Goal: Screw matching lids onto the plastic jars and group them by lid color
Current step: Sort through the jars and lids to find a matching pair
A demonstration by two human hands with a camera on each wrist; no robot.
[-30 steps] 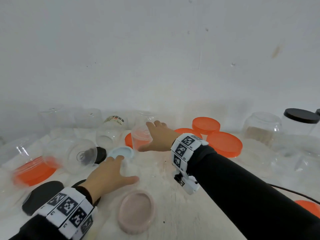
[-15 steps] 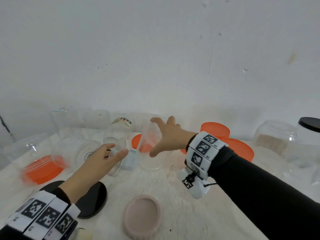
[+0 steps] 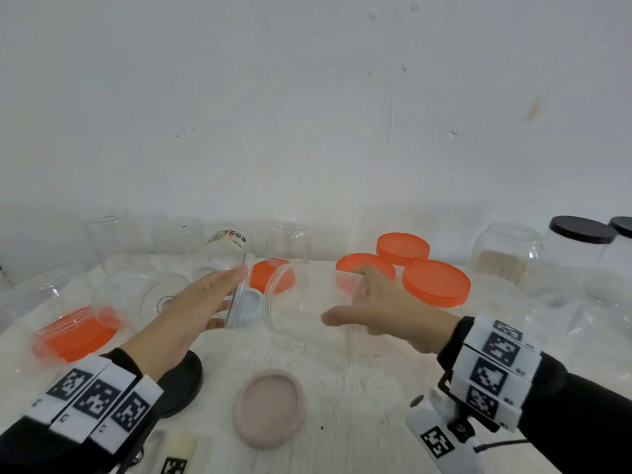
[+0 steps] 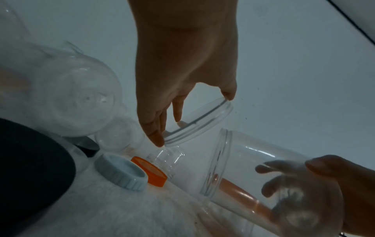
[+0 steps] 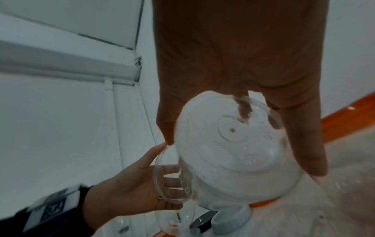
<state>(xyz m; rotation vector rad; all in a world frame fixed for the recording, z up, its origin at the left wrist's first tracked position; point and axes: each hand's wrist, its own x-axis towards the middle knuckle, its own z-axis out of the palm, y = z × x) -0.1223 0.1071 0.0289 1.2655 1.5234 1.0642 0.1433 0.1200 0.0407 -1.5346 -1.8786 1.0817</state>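
Note:
My right hand [image 3: 343,293] grips a clear plastic jar [image 3: 307,313] by its base, tipped on its side above the table with its mouth facing left. In the right wrist view the jar's base [image 5: 233,152] fills my palm. My left hand [image 3: 236,295] pinches a clear lid [image 3: 239,292] by its edge, held upright just left of the jar's mouth. The left wrist view shows the lid [image 4: 198,121] a small gap away from the jar's rim [image 4: 219,160]. A light blue lid [image 4: 121,173] lies on the table below them.
Three orange lids [image 3: 436,282] lie to the right and another orange lid [image 3: 273,275] sits behind the jar. A pink lid [image 3: 270,408] and a black lid [image 3: 181,384] lie near me. Black-lidded jars [image 3: 578,254] stand far right; several clear jars [image 3: 222,254] line the wall.
My left hand picked the clear lid up off the table and raised it. My right hand lifted the upright jar and tipped it sideways, mouth toward the lid.

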